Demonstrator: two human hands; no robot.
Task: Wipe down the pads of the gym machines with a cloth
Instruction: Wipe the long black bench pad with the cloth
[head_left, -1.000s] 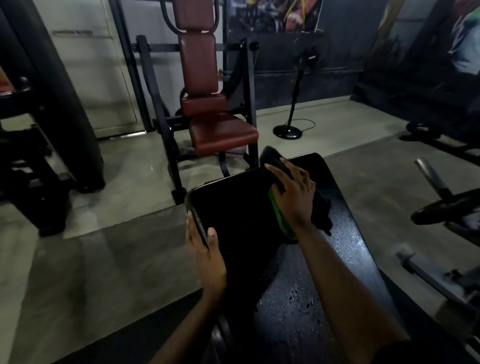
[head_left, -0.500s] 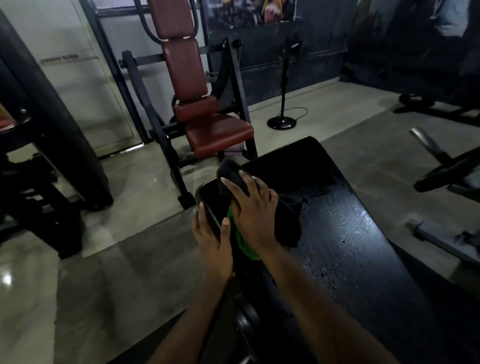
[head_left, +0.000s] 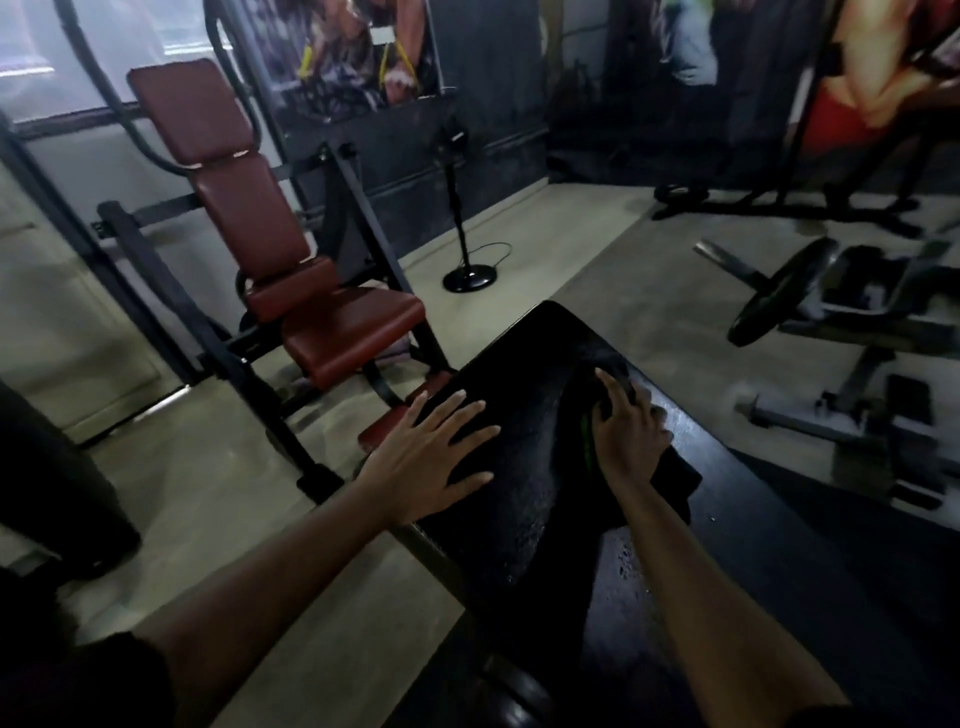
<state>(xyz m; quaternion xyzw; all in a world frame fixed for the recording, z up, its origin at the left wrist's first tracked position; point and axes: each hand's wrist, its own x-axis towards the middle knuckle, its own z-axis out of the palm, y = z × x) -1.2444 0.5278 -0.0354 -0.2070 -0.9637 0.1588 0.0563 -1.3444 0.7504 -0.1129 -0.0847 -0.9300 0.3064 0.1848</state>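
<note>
Black pad (head_left: 524, 415): a padded bench surface, specked with droplets, ran from the lower right up toward the middle of the view.
Left hand (head_left: 431, 457): lay flat on the pad's left edge — fingers (head_left: 467, 410) spread wide and straight, gripping nothing.
Right hand (head_left: 626, 436): pressed down on the cloth, fingers curled over its far end; held the cloth against the pad.
Cloth (head_left: 670, 478): dark with a green edge showing at the hand's left side — bunched on the pad's right half, trailing toward the person under the wrist.
Red seat (head_left: 343, 332): a machine with red pads stood on the floor beyond the left hand, apart from the black pad.
Containers: none could be made out.
</note>
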